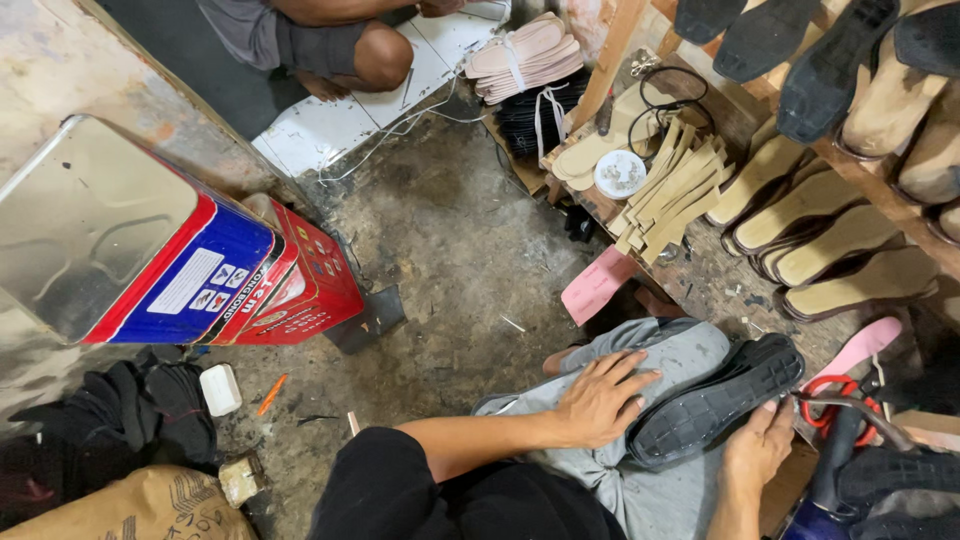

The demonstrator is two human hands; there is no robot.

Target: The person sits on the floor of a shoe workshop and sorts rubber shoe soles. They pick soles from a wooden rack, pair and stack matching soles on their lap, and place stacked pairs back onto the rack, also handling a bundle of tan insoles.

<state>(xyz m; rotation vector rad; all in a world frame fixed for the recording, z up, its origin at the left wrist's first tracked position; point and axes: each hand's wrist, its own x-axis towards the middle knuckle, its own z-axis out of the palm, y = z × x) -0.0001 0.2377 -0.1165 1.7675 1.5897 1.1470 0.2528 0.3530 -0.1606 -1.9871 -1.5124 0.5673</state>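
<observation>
A black rubber shoe sole [720,398] lies tread-up across my lap on grey trousers [665,355]. My left hand [600,400] rests flat with fingers spread on the trousers, its fingertips touching the near end of the sole. My right hand [758,447] grips the sole's lower edge from below, thumb against the rim. Just right of that hand lies a red-handled tool [838,402].
Large metal tins [150,250] with red and blue labels lie on the dirty concrete floor at left. Another person [320,40] sits at the top. Tan insoles [830,240], cut strips [675,190], a white round lid [620,173] and dark soles [820,60] fill a wooden rack at right.
</observation>
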